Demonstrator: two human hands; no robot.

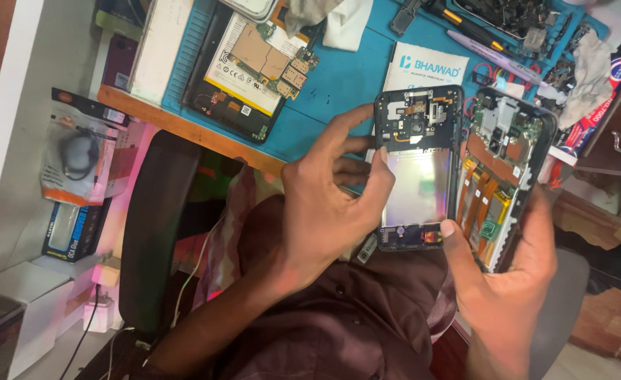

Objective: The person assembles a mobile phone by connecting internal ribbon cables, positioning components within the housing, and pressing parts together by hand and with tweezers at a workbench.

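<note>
My left hand grips the left edge of an opened phone frame, which has a shiny metallic panel in its middle and small black boards at both ends. The index finger reaches toward the frame's upper corner and the thumb presses on the side of the panel. My right hand cradles a second opened phone body with a green circuit board and orange flex cables. Its thumb rests on the lower right corner of the shiny frame. The two phone parts sit side by side, touching, above my lap.
A blue work mat covers the wooden desk. On it lie a disassembled tablet with a white battery, a white leaflet, screwdrivers and crumpled cloths. Packaged accessories and a black chair are at the left.
</note>
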